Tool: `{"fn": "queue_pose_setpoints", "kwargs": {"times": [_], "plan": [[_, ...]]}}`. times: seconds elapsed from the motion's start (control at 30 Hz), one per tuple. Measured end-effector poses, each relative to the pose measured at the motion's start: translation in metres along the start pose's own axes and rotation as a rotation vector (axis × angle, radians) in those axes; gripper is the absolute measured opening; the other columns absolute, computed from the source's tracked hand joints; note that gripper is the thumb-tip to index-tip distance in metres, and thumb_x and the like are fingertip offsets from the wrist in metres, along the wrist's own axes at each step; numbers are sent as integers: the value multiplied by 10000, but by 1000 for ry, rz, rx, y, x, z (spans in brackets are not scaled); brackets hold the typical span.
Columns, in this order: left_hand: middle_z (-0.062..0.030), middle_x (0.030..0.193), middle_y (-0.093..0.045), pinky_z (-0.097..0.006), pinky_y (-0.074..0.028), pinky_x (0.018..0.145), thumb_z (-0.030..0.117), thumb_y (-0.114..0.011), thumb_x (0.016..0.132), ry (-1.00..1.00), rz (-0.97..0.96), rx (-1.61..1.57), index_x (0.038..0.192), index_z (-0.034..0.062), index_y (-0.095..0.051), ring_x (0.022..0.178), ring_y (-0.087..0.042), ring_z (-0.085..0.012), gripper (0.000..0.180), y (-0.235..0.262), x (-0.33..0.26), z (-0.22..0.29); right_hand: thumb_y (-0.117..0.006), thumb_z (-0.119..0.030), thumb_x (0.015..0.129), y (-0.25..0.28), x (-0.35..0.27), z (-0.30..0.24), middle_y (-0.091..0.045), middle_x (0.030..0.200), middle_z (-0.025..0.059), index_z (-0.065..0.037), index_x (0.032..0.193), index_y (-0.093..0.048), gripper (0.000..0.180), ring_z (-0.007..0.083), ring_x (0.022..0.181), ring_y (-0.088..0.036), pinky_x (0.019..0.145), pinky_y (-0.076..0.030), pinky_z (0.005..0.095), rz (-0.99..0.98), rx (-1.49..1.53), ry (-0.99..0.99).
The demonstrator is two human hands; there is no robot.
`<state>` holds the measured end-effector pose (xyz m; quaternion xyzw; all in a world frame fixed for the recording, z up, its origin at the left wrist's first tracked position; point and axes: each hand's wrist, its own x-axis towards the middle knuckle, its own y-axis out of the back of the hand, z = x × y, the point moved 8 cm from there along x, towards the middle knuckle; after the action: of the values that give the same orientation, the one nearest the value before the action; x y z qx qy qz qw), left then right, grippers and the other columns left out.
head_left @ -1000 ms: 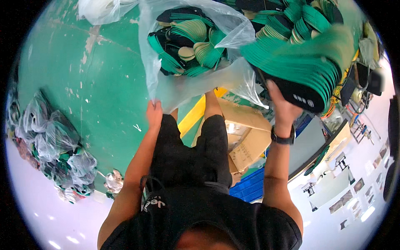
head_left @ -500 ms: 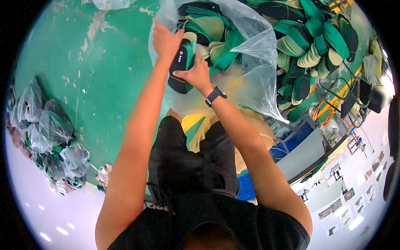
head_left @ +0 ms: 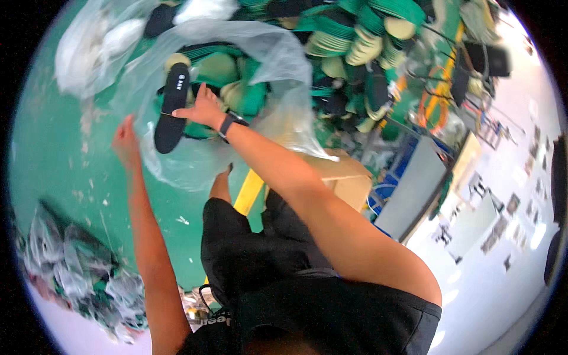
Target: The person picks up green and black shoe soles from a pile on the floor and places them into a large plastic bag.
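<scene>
A bundle of insoles, with a black one [head_left: 170,127] on top and a thin band round its middle, lies slanted at the mouth of a clear plastic bag [head_left: 284,59]. My right hand [head_left: 207,109], a dark watch on its wrist, grips the bundle with the thumb on the black face. Its other fingertips reach over the bundle's right side. To the left, apart from the bundle, my left hand [head_left: 125,142] is curled and blurred near the bag's edge. Whether it pinches anything is hidden. More green and cream insoles [head_left: 236,89] fill the bag.
Heaped insoles [head_left: 355,41] lie at the far right. Another plastic bag [head_left: 97,53] rests on the green floor at the far left, and bagged goods [head_left: 77,260] sit nearer on the left. A cardboard box [head_left: 337,177] and a grey-topped table [head_left: 411,183] stand right.
My left hand has let go of the insole bundle and moved left, away from it. My right hand still holds the bundle. The view has swung, shifting the scene.
</scene>
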<state>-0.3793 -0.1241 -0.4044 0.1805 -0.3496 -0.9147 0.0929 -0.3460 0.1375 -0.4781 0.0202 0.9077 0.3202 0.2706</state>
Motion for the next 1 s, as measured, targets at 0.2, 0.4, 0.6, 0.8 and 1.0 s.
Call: {"fn": "queue_pose_setpoints", "kwargs": {"times": [0.2, 0.4, 0.6, 0.8, 1.0], "plan": [[50, 710, -543, -231, -295, 493, 323, -502, 925, 135, 57, -252, 1009, 54, -676, 589, -381, -58, 331, -18, -16, -11, -592, -541, 716, 72, -100, 113, -634, 1044, 183, -48, 1031, -640, 587, 364, 979, -590, 845, -442, 466, -809, -558, -22], [71, 644, -442, -236, -241, 457, 324, -509, 925, 23, 112, -130, 1000, 74, -686, 538, -308, -45, 316, -16, -9, -15, -607, -325, 811, 205, -142, 31, -648, 941, 185, -20, 1079, -588, 407, 294, 879, -634, 743, -503, 379, -644, -67, 176], [26, 743, -568, -237, -327, 514, 336, -484, 937, 96, 46, -32, 1013, 28, -665, 607, -403, -75, 365, -22, -8, -26, -582, -45, 778, 460, -32, 60, -614, 927, 108, -30, 1022, -559, 246, 212, 774, -610, 684, -499, 302, 435, -75, 273], [-8, 773, -603, -262, -375, 546, 339, -483, 935, 130, 14, 173, 1018, 26, -663, 623, -438, -96, 370, -25, -17, -35, -677, -62, 629, 588, 67, 119, -301, 1333, 277, 75, 1331, -235, 841, 435, 1222, -306, 1037, -262, 463, 621, -851, 403], [-89, 837, -627, -305, -439, 651, 312, -438, 956, 55, 96, 162, 1007, 25, -657, 718, -546, -176, 365, -32, -34, -2, -727, -233, 664, 609, 169, 120, -208, 1447, 234, 13, 1406, -177, 956, 384, 1348, -188, 1069, -220, 473, 446, -1195, 529]]}}
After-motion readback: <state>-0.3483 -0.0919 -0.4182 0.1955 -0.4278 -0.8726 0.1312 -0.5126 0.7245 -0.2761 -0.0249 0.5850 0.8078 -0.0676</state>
